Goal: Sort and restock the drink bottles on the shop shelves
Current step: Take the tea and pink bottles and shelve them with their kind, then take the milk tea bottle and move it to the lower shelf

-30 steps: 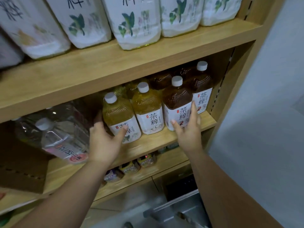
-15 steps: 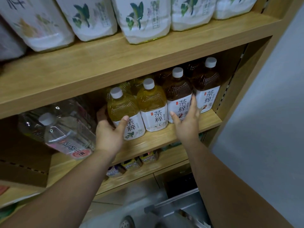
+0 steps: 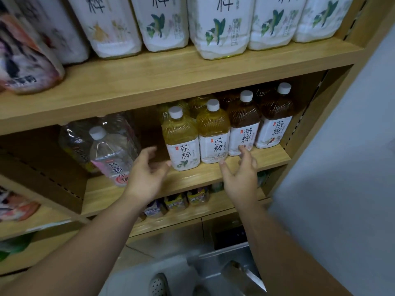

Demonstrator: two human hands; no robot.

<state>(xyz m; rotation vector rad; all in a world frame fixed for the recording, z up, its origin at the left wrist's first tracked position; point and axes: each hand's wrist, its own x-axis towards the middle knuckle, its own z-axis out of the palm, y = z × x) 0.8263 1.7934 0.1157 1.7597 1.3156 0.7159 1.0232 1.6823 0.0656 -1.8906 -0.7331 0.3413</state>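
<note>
Tea bottles line the front of the middle wooden shelf (image 3: 213,176), four across, all upright with white caps and white labels. From the left: a yellow tea bottle (image 3: 181,139), a second yellow tea bottle (image 3: 213,133) touching it, then a dark brown tea bottle (image 3: 243,124) and another dark brown tea bottle (image 3: 275,118) near the shelf's right wall. More bottles stand in shadow behind them.

Left hand (image 3: 147,176) is open, fingers loosely curled, hovering just beside the first yellow bottle's label, thumb tip near its lower left edge; contact is too close to call. Right hand (image 3: 241,176) is open too, fingers spread, in front of the shelf edge below the second yellow bottle and the first brown one, gripping nothing.

Off to the left on the same shelf, clear plastic water bottles (image 3: 106,150) with pink labels lean tilted. Up top, large white-wrapped bottles (image 3: 218,28) with green leaf prints fill the upper wooden shelf (image 3: 171,77). Small colourful drink packs (image 3: 177,201) sit on the shelf beneath.
</note>
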